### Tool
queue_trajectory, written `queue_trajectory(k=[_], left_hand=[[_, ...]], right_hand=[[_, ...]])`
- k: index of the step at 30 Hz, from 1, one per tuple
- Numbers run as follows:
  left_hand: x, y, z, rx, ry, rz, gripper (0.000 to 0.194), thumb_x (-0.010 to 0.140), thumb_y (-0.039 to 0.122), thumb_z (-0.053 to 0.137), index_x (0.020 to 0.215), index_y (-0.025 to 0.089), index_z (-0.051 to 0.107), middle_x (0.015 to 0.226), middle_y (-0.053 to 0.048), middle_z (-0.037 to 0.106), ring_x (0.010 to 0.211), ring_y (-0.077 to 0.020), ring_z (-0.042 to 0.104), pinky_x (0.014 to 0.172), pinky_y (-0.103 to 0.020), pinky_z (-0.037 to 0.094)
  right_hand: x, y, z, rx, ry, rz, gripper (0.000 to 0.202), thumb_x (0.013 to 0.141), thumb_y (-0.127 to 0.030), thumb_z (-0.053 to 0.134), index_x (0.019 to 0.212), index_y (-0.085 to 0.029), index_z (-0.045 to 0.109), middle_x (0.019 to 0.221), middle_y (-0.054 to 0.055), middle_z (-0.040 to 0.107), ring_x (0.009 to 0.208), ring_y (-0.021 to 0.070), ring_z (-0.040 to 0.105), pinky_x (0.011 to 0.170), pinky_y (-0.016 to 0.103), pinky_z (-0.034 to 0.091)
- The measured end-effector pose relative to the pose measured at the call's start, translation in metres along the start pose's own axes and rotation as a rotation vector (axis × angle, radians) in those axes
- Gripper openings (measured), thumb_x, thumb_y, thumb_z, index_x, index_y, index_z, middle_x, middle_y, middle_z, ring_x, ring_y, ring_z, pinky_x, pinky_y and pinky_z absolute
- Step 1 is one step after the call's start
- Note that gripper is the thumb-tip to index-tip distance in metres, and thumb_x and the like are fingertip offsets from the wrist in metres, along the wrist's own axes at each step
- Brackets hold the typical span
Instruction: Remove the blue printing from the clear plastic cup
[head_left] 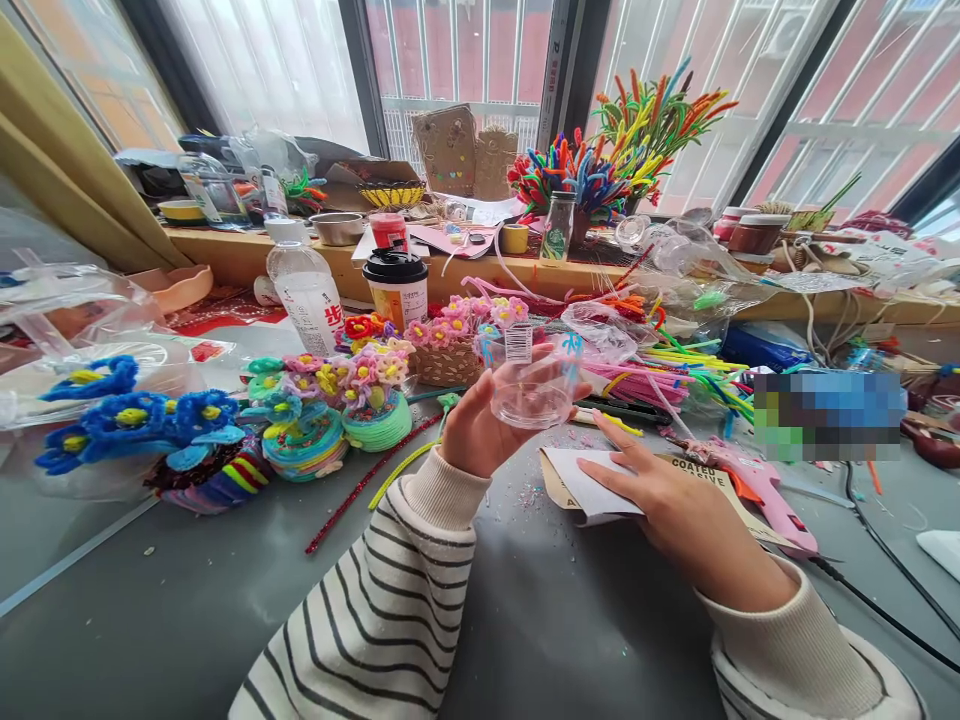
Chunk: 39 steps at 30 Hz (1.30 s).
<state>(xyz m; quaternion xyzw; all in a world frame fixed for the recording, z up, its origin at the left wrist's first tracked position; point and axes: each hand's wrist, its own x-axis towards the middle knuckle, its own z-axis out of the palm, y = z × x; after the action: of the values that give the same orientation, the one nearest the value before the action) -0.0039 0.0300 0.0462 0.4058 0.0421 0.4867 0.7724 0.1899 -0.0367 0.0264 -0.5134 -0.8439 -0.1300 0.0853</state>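
Note:
My left hand [480, 425] is wrapped round a clear plastic cup [531, 392], which looks like the cut-off base of a bottle, with a barcode and blue print on its side. It is held up above the table. To its right, my right hand [660, 490] has its fingers stretched out over a folded sheet of sandpaper [574, 485], whose back reads "COATED". Whether the fingertips touch the sheet I cannot tell. Just beyond this hand lies a pink glue gun [772, 495], partly on the sandpaper.
At left stand pots of fuzzy-wire flowers, the nearest with blue flowers [135, 415]. Behind them are a water bottle [300, 285] and a lidded paper cup [397, 290]. Bundles of pipe cleaners [645, 385] lie at centre right. A black cable [885, 610] crosses the right side.

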Motion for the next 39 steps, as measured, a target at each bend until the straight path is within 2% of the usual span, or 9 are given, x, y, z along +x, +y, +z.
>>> queue_trajectory(k=[3, 9, 19, 21, 27, 31, 36, 39], left_hand=[[0.001, -0.001, 0.000, 0.034, 0.056, 0.027, 0.052, 0.068, 0.046, 0.058, 0.111, 0.019, 0.053, 0.114, -0.006, 0.056, 0.110, -0.0295, 0.050, 0.093, -0.038, 0.039], [0.008, -0.006, -0.001, 0.183, 0.334, 0.205, 0.037, 0.070, 0.036, 0.061, 0.101, 0.018, 0.058, 0.113, -0.007, 0.059, 0.107, -0.0244, 0.053, 0.091, -0.037, 0.041], [0.010, -0.009, 0.000, 0.277, 0.488, 0.339, 0.032, 0.069, 0.032, 0.062, 0.098, 0.020, 0.057, 0.112, -0.008, 0.059, 0.101, -0.0235, 0.057, 0.081, -0.035, 0.047], [0.010, -0.009, -0.001, 0.277, 0.464, 0.339, 0.035, 0.069, 0.034, 0.063, 0.100, 0.020, 0.057, 0.112, -0.008, 0.059, 0.101, -0.0235, 0.057, 0.082, -0.035, 0.047], [0.008, -0.009, -0.005, 0.174, 0.269, 0.277, 0.048, 0.059, 0.037, 0.070, 0.101, 0.018, 0.056, 0.109, -0.007, 0.060, 0.108, -0.0253, 0.052, 0.093, -0.036, 0.040], [0.004, -0.007, -0.004, 0.118, 0.230, 0.180, 0.058, 0.058, 0.051, 0.066, 0.104, 0.017, 0.055, 0.108, -0.009, 0.061, 0.108, -0.0276, 0.052, 0.093, -0.038, 0.039], [0.014, 0.007, 0.015, 0.070, 0.193, 0.145, 0.060, 0.066, 0.061, 0.051, 0.101, 0.013, 0.057, 0.107, -0.011, 0.061, 0.103, -0.0261, 0.056, 0.092, -0.035, 0.041], [0.028, 0.019, 0.033, 0.027, 0.102, 0.169, 0.060, 0.071, 0.062, 0.044, 0.101, 0.012, 0.057, 0.110, -0.011, 0.060, 0.102, -0.0246, 0.056, 0.092, -0.034, 0.042]], right_hand=[[0.001, -0.001, 0.000, -0.003, 0.003, -0.002, 0.068, 0.058, 0.008, 0.038, 0.110, -0.032, 0.056, 0.137, 0.004, 0.032, 0.089, 0.0161, 0.063, 0.055, 0.021, 0.053], [0.000, 0.000, 0.002, 0.009, 0.005, -0.014, 0.067, 0.059, 0.008, 0.037, 0.111, -0.029, 0.055, 0.138, 0.005, 0.031, 0.091, 0.0163, 0.062, 0.059, 0.022, 0.054], [0.000, -0.002, 0.000, -0.042, -0.032, 0.005, 0.072, 0.056, 0.010, 0.035, 0.112, -0.031, 0.055, 0.137, 0.004, 0.032, 0.086, 0.0170, 0.063, 0.054, 0.024, 0.054], [0.000, -0.002, 0.000, -0.051, -0.020, 0.002, 0.071, 0.057, 0.009, 0.036, 0.112, -0.031, 0.055, 0.137, 0.004, 0.033, 0.084, 0.0168, 0.064, 0.053, 0.023, 0.053], [0.002, -0.004, -0.001, -0.094, 0.031, 0.035, 0.064, 0.061, 0.007, 0.039, 0.109, -0.030, 0.058, 0.133, 0.004, 0.040, 0.077, 0.0160, 0.065, 0.049, 0.021, 0.052], [0.003, -0.010, 0.000, -0.097, 0.082, 0.055, 0.061, 0.062, 0.008, 0.039, 0.109, -0.027, 0.058, 0.131, 0.006, 0.041, 0.083, 0.0171, 0.064, 0.055, 0.023, 0.053], [0.005, -0.020, 0.010, -0.056, 0.165, 0.042, 0.054, 0.067, 0.006, 0.040, 0.107, -0.025, 0.060, 0.129, 0.007, 0.044, 0.089, 0.0167, 0.062, 0.067, 0.025, 0.053], [0.007, -0.024, 0.016, -0.029, 0.206, 0.027, 0.050, 0.069, 0.005, 0.042, 0.104, -0.025, 0.061, 0.127, 0.008, 0.047, 0.086, 0.0162, 0.063, 0.068, 0.025, 0.053]])
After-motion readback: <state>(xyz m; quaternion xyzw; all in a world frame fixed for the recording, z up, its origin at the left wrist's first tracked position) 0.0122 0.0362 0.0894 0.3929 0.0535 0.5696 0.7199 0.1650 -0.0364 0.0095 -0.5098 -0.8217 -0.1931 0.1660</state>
